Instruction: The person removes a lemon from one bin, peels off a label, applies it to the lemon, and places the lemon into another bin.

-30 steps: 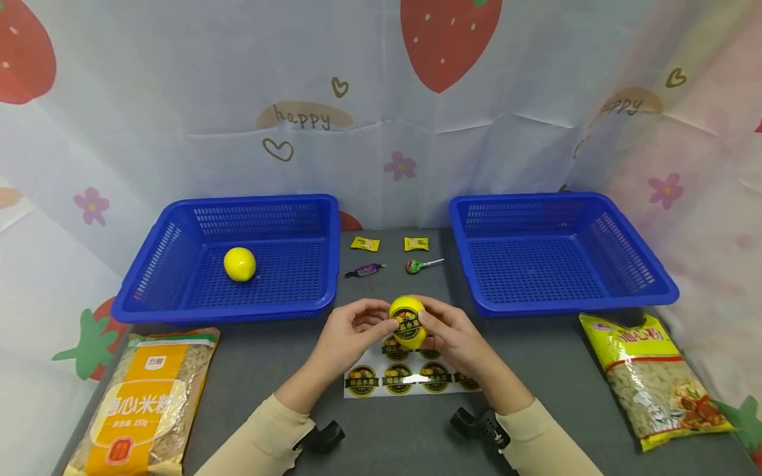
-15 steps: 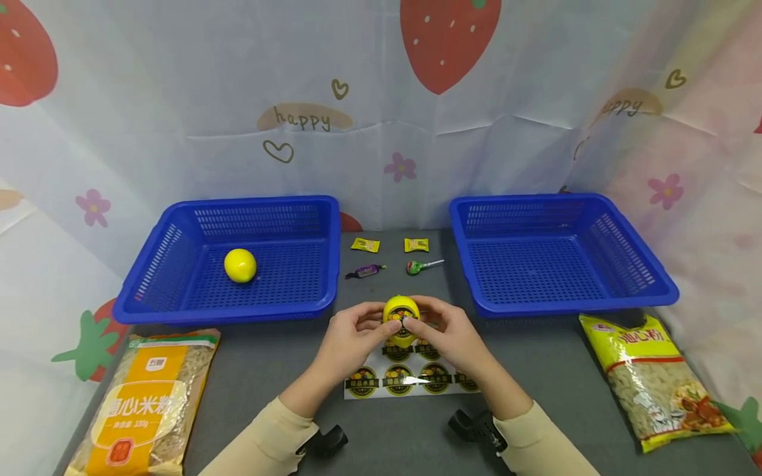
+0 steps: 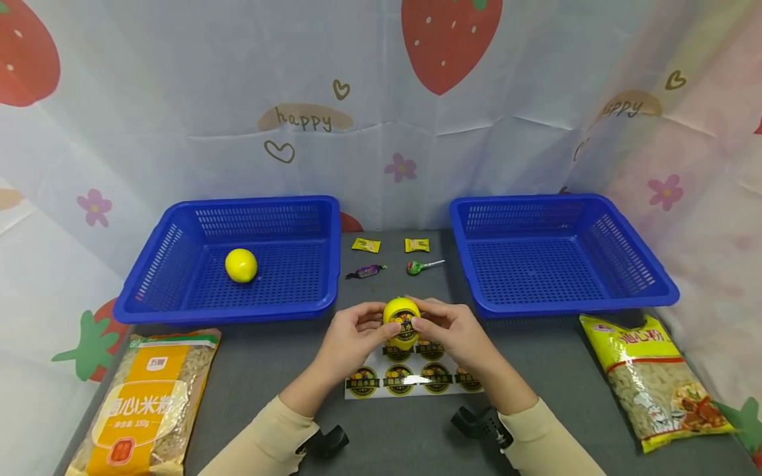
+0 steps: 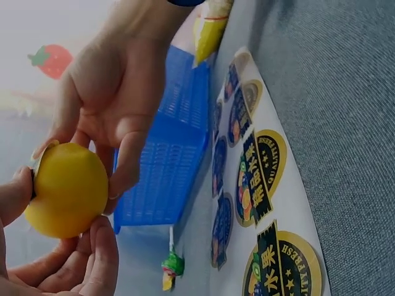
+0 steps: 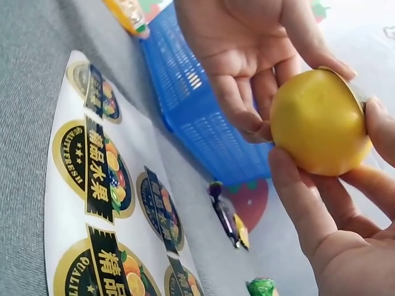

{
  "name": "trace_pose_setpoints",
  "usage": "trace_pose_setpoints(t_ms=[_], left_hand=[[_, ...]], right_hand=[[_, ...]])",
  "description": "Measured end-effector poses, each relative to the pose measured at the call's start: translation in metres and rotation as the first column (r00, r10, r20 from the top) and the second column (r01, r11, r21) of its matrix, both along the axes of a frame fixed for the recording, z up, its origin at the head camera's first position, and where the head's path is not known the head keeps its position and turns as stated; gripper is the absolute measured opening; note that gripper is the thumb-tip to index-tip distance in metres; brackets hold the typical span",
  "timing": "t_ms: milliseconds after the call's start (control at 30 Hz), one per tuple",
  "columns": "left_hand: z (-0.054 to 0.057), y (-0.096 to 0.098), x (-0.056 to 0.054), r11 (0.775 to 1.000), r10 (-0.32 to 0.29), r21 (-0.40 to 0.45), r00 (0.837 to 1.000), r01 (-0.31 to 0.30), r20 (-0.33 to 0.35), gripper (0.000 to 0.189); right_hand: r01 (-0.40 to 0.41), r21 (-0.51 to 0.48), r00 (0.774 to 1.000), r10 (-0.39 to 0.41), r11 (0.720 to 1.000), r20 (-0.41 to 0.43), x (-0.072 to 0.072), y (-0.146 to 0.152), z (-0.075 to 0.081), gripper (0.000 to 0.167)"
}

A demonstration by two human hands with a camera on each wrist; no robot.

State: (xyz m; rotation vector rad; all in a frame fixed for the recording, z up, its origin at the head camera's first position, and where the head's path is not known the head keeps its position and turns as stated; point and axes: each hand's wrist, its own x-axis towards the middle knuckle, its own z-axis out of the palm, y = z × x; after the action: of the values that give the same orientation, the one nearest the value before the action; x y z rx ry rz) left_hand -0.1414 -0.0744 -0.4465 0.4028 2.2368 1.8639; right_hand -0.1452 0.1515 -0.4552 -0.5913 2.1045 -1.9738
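Between both hands, above the sticker sheet, is a yellow lemon (image 3: 395,307) with a round black-and-gold sticker (image 3: 406,325) on the side facing the head camera. The left hand (image 3: 351,337) holds the lemon from the left, its thumb on the sticker's left edge. From the other side the right hand (image 3: 450,334) grips it, thumb at the sticker's right edge. In the left wrist view, the lemon (image 4: 71,191) shows its plain back, with fingertips around it. On the table below lies the white sticker sheet (image 3: 387,395), partly hidden by the hands.
A left blue basket (image 3: 226,316) contains another lemon (image 3: 241,266); a right blue basket (image 3: 571,305) stands opposite. Between them lie two yellow-wrapped candies (image 3: 366,245), a purple candy (image 3: 366,272) and a lollipop (image 3: 415,268). Pasta bags (image 3: 139,403) (image 3: 655,380) flank the table.
The thumbs met over the middle of the sticker half a second ago; now they are apart at its edges. Over the whole second, the lemon has shifted slightly left and turned a little.
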Motion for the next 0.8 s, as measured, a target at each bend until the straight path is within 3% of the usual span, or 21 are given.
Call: trace_pose_setpoints(t_ms=[333,467,633,800], left_hand=[[0.001,-0.003,-0.001,0.999,-0.027,0.041,0.998,0.025,0.048,0.05],[0.001,-0.001,0.0,0.997,-0.052,0.059,0.997,0.049,0.048,0.052],[0.001,0.0,0.0,0.997,-0.051,0.067,0.998,0.048,0.045,0.052],[0.001,0.002,0.0,0.997,-0.002,0.08,0.998,-0.003,0.066,0.05]], right_hand=[[-0.028,-0.145,0.986,0.051,0.989,0.16,-0.001,0.003,-0.003,0.051],[0.004,-0.108,0.982,0.016,0.994,0.188,0.001,0.006,-0.001,0.05],[0.068,0.13,0.994,-0.077,0.989,0.071,0.007,0.014,0.012,0.047],[0.08,0.273,0.994,-0.057,0.959,-0.092,0.014,0.032,0.03,0.037]])
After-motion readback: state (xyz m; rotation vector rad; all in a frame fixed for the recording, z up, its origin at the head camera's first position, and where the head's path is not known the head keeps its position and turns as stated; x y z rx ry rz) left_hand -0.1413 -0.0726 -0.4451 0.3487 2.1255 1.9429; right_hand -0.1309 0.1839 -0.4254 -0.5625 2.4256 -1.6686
